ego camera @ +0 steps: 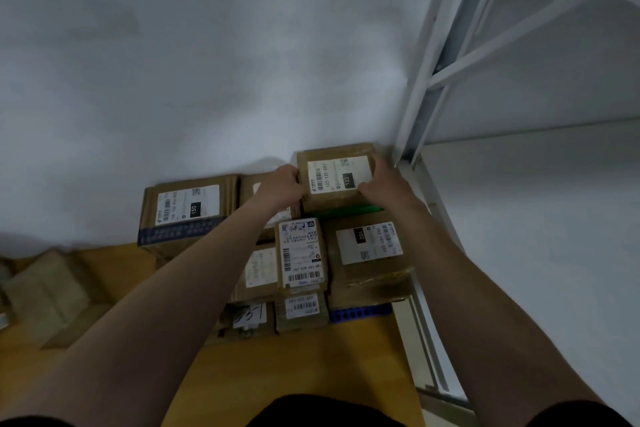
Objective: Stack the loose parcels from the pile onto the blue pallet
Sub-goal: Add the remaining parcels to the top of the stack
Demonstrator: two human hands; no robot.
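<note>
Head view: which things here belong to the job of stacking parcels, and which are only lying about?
Belong to the job:
- parcel 122, held by left hand and right hand
- parcel 102, parcel 150, already stacked
- blue pallet
- blurred cartons on the left, perhaps the pile

Only lying about:
- white shelf frame
- grey wall

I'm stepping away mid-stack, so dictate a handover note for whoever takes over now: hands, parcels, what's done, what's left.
Left hand grips the left edge of parcel 122; right hand grips its right edge.
Parcel 122 is at the stack's back right corner, against the wall; whether it is fully set down is unclear.
Blue pallet shows only at the front right, under parcel 102. Parcel 150 sits back left.
Done: several parcels stacked.
Left: release parcel 122, then fetch the loose cartons, blurred, at far left.
</note>
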